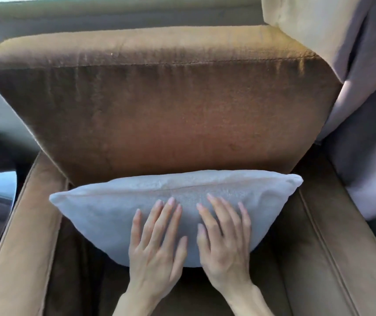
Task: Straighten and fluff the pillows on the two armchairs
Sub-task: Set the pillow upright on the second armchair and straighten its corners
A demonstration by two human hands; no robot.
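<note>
A pale grey pillow [105, 215] stands upright on the seat of a brown armchair [171, 106], leaning against its backrest. My left hand [157, 245] lies flat on the pillow's front face, fingers spread and pointing up. Just to its right, my right hand [224, 242] presses flat on the same face, fingers also apart. Neither hand grips the fabric. The pillow's lower edge is partly hidden behind my hands.
The chair's left armrest [23, 236] and right armrest [333, 247] flank the seat. A second upholstered piece in grey-beige [364, 110] stands close on the right. A bright window strip runs along the top.
</note>
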